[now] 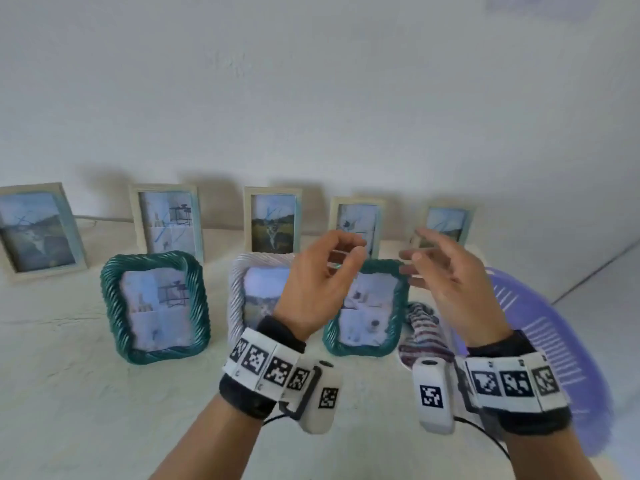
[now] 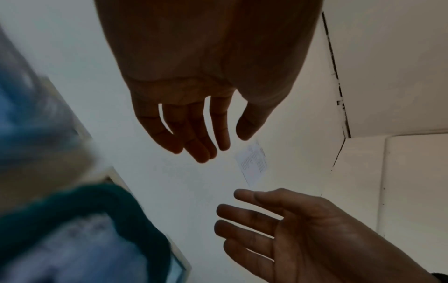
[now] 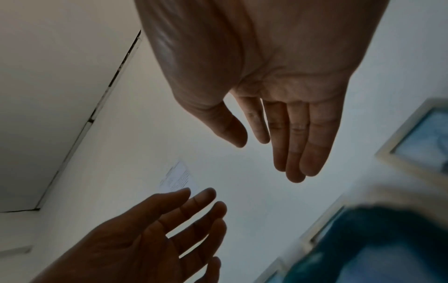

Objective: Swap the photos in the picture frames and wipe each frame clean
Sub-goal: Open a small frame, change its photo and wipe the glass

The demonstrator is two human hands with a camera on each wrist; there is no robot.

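Three ornate frames stand at the front of the white surface: a teal frame (image 1: 156,306) on the left, a pale ribbed frame (image 1: 242,292) in the middle and a second teal frame (image 1: 367,313) on the right. Several plain pale frames (image 1: 273,220) lean on the wall behind them. A striped cloth (image 1: 422,330) lies right of the second teal frame. My left hand (image 1: 346,252) and right hand (image 1: 412,254) hover above the right teal frame, palms facing each other, fingers relaxed and holding nothing. The wrist views show both hands empty: left hand (image 2: 225,145), right hand (image 3: 264,157).
A purple slatted plastic basket (image 1: 540,341) sits at the right edge behind the cloth. The white wall (image 1: 311,98) rises straight behind the back row. The surface edge runs at far right. A printed sheet (image 2: 252,164) hangs on the wall overhead.
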